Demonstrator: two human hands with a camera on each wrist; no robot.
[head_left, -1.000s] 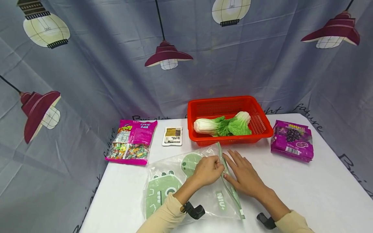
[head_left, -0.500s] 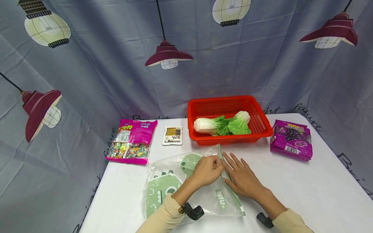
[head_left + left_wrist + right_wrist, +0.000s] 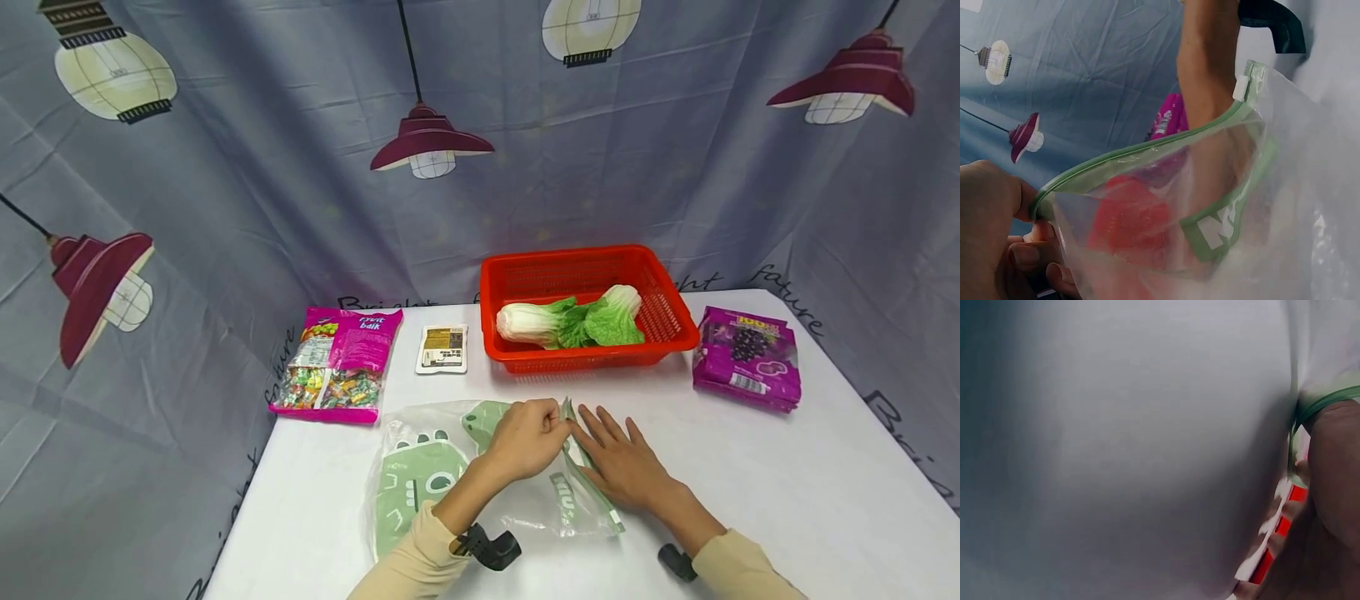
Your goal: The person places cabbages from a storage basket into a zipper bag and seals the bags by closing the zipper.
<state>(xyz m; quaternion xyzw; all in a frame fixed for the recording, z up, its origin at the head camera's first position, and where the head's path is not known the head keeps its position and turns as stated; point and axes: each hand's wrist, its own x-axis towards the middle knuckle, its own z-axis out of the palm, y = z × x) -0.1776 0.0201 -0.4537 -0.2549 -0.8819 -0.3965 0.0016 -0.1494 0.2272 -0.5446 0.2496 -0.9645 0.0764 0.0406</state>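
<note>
A clear plastic zip bag [image 3: 420, 492] with green dinosaur prints lies flat on the white table, its green-edged mouth toward the right. My left hand [image 3: 528, 437] pinches the upper edge of that mouth between thumb and fingers and holds it raised. In the left wrist view the green zip strip [image 3: 1141, 149] arches away from the lower edge, leaving a gap, with a white slider [image 3: 1241, 88] at its far end. My right hand [image 3: 630, 462] lies spread at the mouth, fingers straight. In the right wrist view its thumb [image 3: 1338, 469] touches the green strip.
Behind the bag stands a red basket [image 3: 592, 360] holding leafy cabbages [image 3: 611, 317]. A pink candy bag [image 3: 337, 367] and a small flat packet [image 3: 442, 349] lie at the back left. A purple grape-printed pack [image 3: 747, 358] sits at the right.
The left hand has lifted the bag's upper edge, and the mouth now gapes. The bag's far corner has drawn nearer. My right hand has moved slightly toward me, still spread.
</note>
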